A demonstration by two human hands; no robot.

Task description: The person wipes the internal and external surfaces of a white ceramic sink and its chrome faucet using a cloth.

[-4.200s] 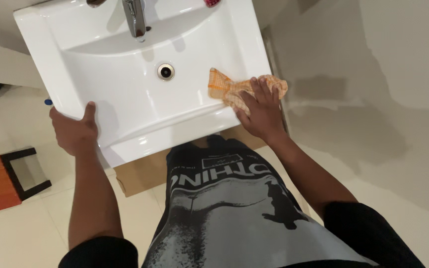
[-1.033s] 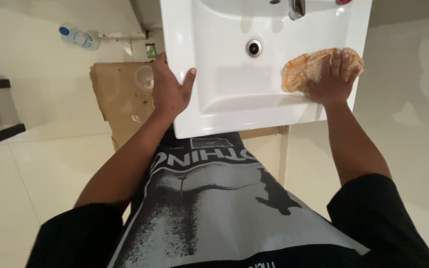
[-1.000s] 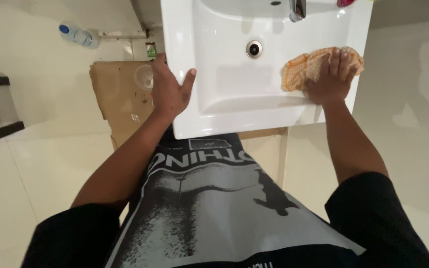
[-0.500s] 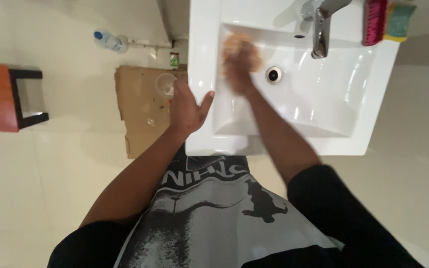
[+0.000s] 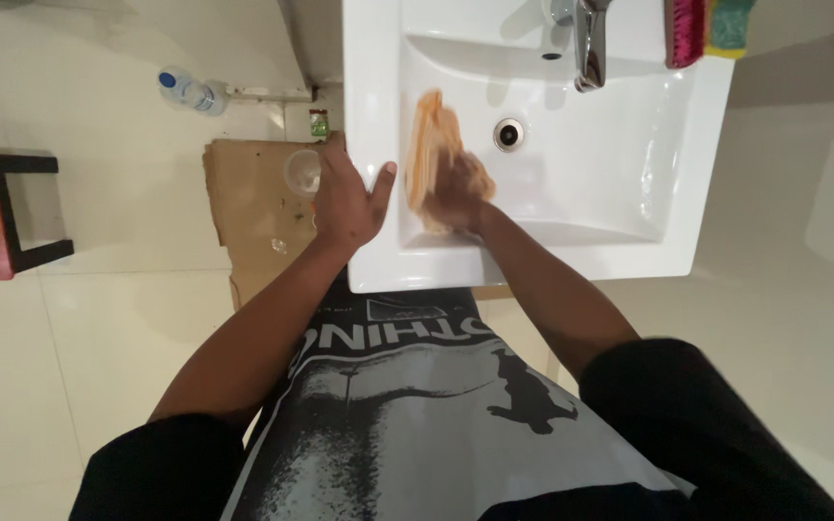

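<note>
Pressing orange cloth (image 5: 429, 145), left hand (image 5: 345, 198) gripping sink (image 5: 571, 246)

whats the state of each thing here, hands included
left hand: gripping the sink's left rim
right hand: blurred, pressing the cloth into the basin
cloth: orange, stretched out
sink: white, glossy
tap: no water showing
bottle: lying on the floor, capped
</note>
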